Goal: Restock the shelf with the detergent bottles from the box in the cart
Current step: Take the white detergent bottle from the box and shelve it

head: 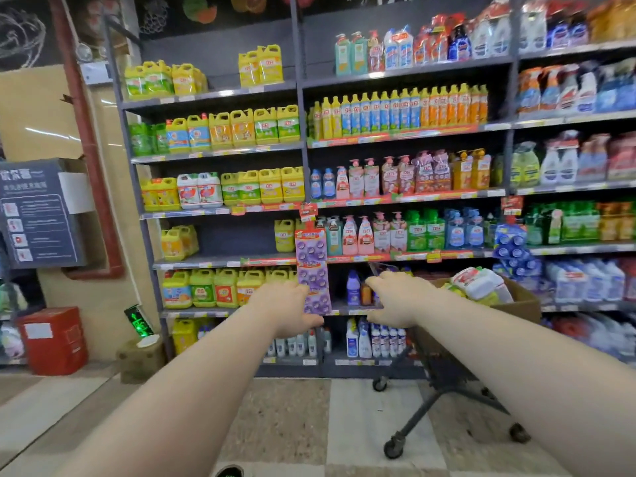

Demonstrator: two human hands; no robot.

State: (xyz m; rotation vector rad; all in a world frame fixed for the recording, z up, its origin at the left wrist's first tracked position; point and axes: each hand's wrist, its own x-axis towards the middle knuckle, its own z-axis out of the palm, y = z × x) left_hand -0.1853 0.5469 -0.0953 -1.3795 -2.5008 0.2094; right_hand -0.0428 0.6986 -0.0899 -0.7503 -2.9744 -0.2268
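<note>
Fingers [296, 290] of the left hand [287, 309] reach forward, loosely spread and slightly bent, with the thumb lower down; they hold nothing. The right hand [399, 299] is stretched out beside it near the middle of the frame, its fingers [378, 280] likewise relaxed and apart, closed on nothing. Both bare forearms run up from the bottom corners of the frame towards the shelf [223, 261].

At centre right, just past the right hand, stands the cart [447, 373], a dark wire trolley on small wheels on the tiled floor. A brown cardboard box [523, 299] sits in it. The detergent bottles [476, 282] lie in the box, a white jug with a red label on top and yellow-green ones under it; neither hand touches them.

The shelf fills the upper frame with rows of coloured bottles. On its left bay, yellow jugs [179, 241] stand at one end of the fourth board. A hanging strip [311, 266] of purple packets dangles from the upright between the two hands. At lower left a red bin [51, 340] stands on the floor.
</note>
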